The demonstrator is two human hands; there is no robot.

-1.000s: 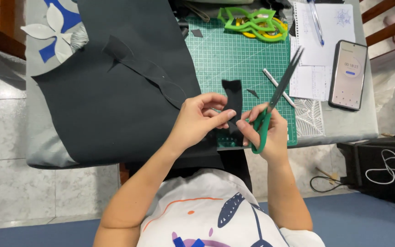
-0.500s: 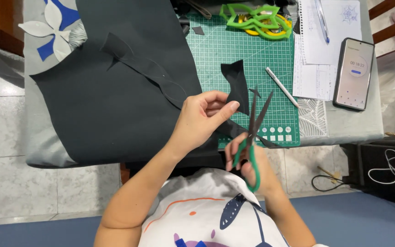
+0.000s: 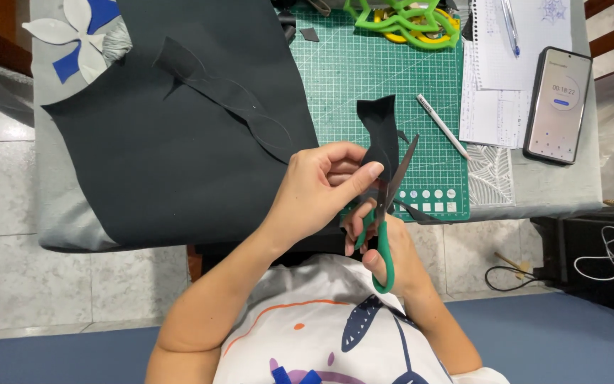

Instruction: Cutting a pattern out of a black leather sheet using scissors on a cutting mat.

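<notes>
My left hand (image 3: 323, 185) pinches a small dark felt piece (image 3: 378, 128) between thumb and fingers, holding it upright over the green cutting mat (image 3: 364, 71). My right hand (image 3: 385, 245) grips green-handled scissors (image 3: 386, 213) by the loops, just below the left hand. The blades point up and away, slightly parted, with their edges against the right side of the felt piece. A thin dark offcut strip (image 3: 421, 213) hangs beside the blades.
A large dark felt sheet (image 3: 179, 142) covers the table's left half. On the right lie a white pen (image 3: 442, 126), paper sheets (image 3: 506, 64) and a phone (image 3: 558, 105). Green and yellow plastic stencils (image 3: 406, 21) sit at the mat's far edge. Cables (image 3: 612, 249) lie on the floor.
The scissors swung from a slant to the right toward upright and drew nearer to me. The felt piece rose higher above my left hand, and a thin strip came away.
</notes>
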